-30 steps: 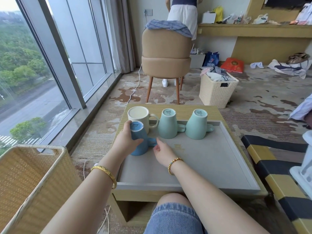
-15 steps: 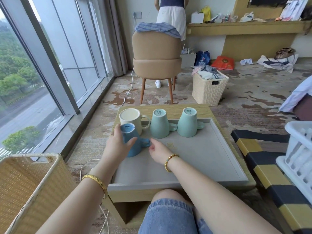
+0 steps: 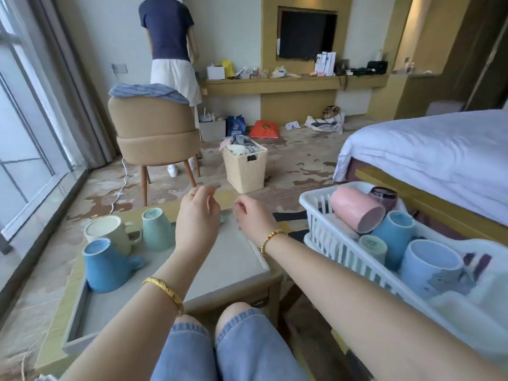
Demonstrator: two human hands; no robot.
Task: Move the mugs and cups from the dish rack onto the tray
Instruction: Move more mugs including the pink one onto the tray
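On the grey tray (image 3: pixel 228 268) at the left stand an upside-down blue mug (image 3: pixel 105 266), a cream mug (image 3: pixel 108 233) and an upside-down mint mug (image 3: pixel 156 229). A second mint mug is mostly hidden behind my left hand (image 3: pixel 198 221). Both hands hover above the tray's middle, empty, fingers loosely apart; my right hand (image 3: pixel 254 218) is nearer the white dish rack (image 3: pixel 327 237) at the right. In the rack lie a pink mug (image 3: pixel 356 210), a dark purple cup (image 3: pixel 383 198), a blue mug (image 3: pixel 393 235), a small mint cup (image 3: pixel 372 248) and a large pale-blue mug (image 3: pixel 431 266).
The tray rests on a low wooden table (image 3: pixel 55 342). My denim-clad knees (image 3: pixel 220 342) are below it. Beyond stand a tan chair (image 3: pixel 154 133), a wicker basket (image 3: pixel 244 166), a bed (image 3: pixel 428 152) at the right and a person (image 3: pixel 170 50) at the back shelf.
Both hands let go of the blue mug, which now stands on the tray, and rose toward the right. My view swung right, bringing the dish rack into sight.
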